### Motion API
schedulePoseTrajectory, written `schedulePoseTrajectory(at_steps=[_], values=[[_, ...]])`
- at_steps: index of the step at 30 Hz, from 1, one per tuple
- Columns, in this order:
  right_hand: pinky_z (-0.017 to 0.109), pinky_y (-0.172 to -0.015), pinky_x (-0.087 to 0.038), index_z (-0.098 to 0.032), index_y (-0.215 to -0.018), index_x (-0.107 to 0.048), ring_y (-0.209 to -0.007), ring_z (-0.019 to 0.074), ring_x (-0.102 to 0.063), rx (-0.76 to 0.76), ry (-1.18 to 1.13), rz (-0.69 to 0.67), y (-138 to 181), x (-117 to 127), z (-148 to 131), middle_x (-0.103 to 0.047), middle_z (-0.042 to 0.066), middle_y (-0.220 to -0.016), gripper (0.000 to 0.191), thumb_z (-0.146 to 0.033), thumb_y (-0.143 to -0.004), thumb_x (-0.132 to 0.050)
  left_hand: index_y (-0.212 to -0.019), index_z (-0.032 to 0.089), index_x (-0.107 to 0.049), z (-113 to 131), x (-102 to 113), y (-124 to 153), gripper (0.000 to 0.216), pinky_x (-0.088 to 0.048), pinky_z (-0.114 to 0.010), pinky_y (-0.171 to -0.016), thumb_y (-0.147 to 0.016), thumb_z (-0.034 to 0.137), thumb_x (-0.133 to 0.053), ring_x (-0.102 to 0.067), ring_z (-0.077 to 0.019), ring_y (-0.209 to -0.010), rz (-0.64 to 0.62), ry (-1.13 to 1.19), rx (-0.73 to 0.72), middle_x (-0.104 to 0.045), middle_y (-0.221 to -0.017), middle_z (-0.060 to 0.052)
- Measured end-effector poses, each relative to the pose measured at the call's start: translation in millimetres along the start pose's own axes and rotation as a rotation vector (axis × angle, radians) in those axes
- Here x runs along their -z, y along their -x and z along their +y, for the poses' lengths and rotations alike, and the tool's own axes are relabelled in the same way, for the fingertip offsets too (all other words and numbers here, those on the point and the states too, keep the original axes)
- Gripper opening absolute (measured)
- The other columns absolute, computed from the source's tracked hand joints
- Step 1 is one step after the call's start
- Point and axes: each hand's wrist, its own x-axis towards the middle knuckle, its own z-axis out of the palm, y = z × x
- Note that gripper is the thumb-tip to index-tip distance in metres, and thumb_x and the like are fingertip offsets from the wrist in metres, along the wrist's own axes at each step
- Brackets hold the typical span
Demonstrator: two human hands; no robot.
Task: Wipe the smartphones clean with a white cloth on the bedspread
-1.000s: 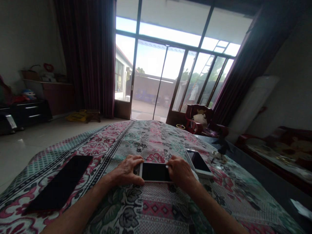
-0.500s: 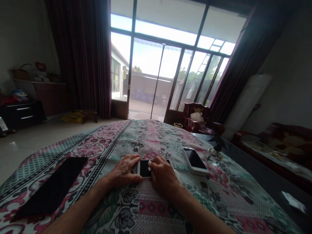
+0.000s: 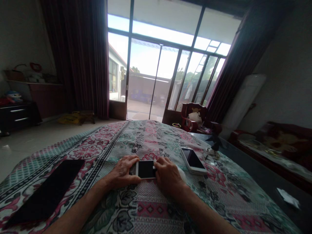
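Head: floral cloth [image 3: 149, 201], curtained windows [image 3: 167, 65]

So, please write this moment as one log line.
left hand: holds white-framed black rectangular phone | right hand: pinches small white wad at its screen | beneath: pink-green floral cloth

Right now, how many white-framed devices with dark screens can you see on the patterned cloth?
2: one device between the left hand and right hand; another device farther right.
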Motion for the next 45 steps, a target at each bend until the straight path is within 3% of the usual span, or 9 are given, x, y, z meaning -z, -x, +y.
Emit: schedulePoseTrajectory(at_steps=[4, 7, 13, 20, 26, 32, 38, 45], values=[[0.033, -0.091, -0.039, -0.021, -0.106, -0.06, -0.102, 0.0205, -0.049, 0.169, -0.12, 0.057, 0.9, -5.8, -20.3, -0.058, 0.005, -0.11, 0.024, -0.021, -0.085, -0.049, -0.129, 0.018, -0.052, -9.1, -8.4, -2.1, 0.071, -0.03, -0.039, -0.109, -0.068, 0.051, -0.067, -0.038, -0.0293, -0.13, 0.033, -0.006, -0.024, -0.047, -0.14, -0.01], [0.033, -0.093, -0.037, -0.021, -0.1, -0.062, -0.1, 0.019, -0.05, 0.179, -0.179, 0.077, -0.3, -6.5, -23.5, -0.06, 0.005, -0.107, 0.022, -0.024, -0.091, -0.043, -0.129, 0.017, -0.052, -13.4, -11.1, -2.6, 0.072, -0.03, -0.038, -0.109, -0.067, 0.05, -0.069, -0.038, -0.0288, -0.13, 0.053, 0.005, -0.045, -0.047, -0.14, -0.01], [0.028, -0.089, -0.039, -0.022, -0.096, -0.067, -0.093, 0.0158, -0.053, 0.081, -0.222, 0.109, 0.3, -8.4, -8.4, -0.062, 0.002, -0.096, 0.02, -0.025, -0.089, -0.048, -0.125, 0.019, -0.055, -11.3, -8.5, -1.9, 0.066, -0.032, -0.038, -0.108, -0.068, 0.05, -0.068, -0.04, -0.0293, -0.128, 0.063, 0.025, -0.062, -0.05, -0.138, -0.009], [0.026, -0.088, -0.039, -0.021, -0.094, -0.068, -0.096, 0.0166, -0.053, -0.079, -0.192, 0.172, 16.7, -5.7, 21.0, -0.062, 0.003, -0.098, 0.019, -0.023, -0.088, -0.05, -0.127, 0.018, -0.054, -13.3, -9.1, -4.3, 0.071, -0.03, -0.037, -0.108, -0.066, 0.053, -0.068, -0.039, -0.0294, -0.129, 0.045, 0.031, -0.041, -0.049, -0.138, -0.009], [0.027, -0.092, -0.038, -0.021, -0.101, -0.067, -0.102, 0.0182, -0.051, -0.152, -0.156, 0.184, 30.8, -3.3, 23.2, -0.062, 0.005, -0.105, 0.025, -0.018, -0.088, -0.046, -0.126, 0.016, -0.055, -10.9, -7.7, -4.4, 0.073, -0.031, -0.037, -0.108, -0.065, 0.052, -0.068, -0.04, -0.0295, -0.129, 0.054, 0.042, -0.023, -0.05, -0.137, -0.01], [0.027, -0.086, -0.039, -0.02, -0.089, -0.069, -0.097, 0.0196, -0.053, -0.263, -0.111, 0.145, 20.2, -6.2, 5.0, -0.064, 0.006, -0.098, 0.022, -0.017, -0.085, -0.048, -0.125, 0.017, -0.056, -7.8, -6.2, -4.3, 0.073, -0.031, -0.036, -0.107, -0.062, 0.051, -0.07, -0.042, -0.0294, -0.128, 0.053, 0.049, -0.002, -0.051, -0.137, -0.01], [0.029, -0.08, -0.039, -0.02, -0.082, -0.069, -0.092, 0.0205, -0.055, -0.316, -0.147, 0.124, -3.5, -14.9, -33.2, -0.067, 0.006, -0.091, 0.02, -0.018, -0.084, -0.049, -0.121, 0.018, -0.06, -4.7, -4.3, -3.7, 0.067, -0.032, -0.037, -0.108, -0.061, 0.048, -0.071, -0.043, -0.0296, -0.127, 0.059, 0.042, -0.009, -0.053, -0.135, -0.009], [0.032, -0.083, -0.038, -0.023, -0.09, -0.068, -0.096, 0.0214, -0.053, -0.194, -0.215, 0.172, 2.0, -22.3, -56.1, -0.067, 0.002, -0.1, 0.018, -0.02, -0.078, -0.055, -0.121, 0.019, -0.06, -3.5, -4.7, -4.0, 0.066, -0.032, -0.037, -0.108, -0.06, 0.044, -0.071, -0.044, -0.0298, -0.127, 0.078, 0.041, 0.002, -0.055, -0.133, -0.009]])
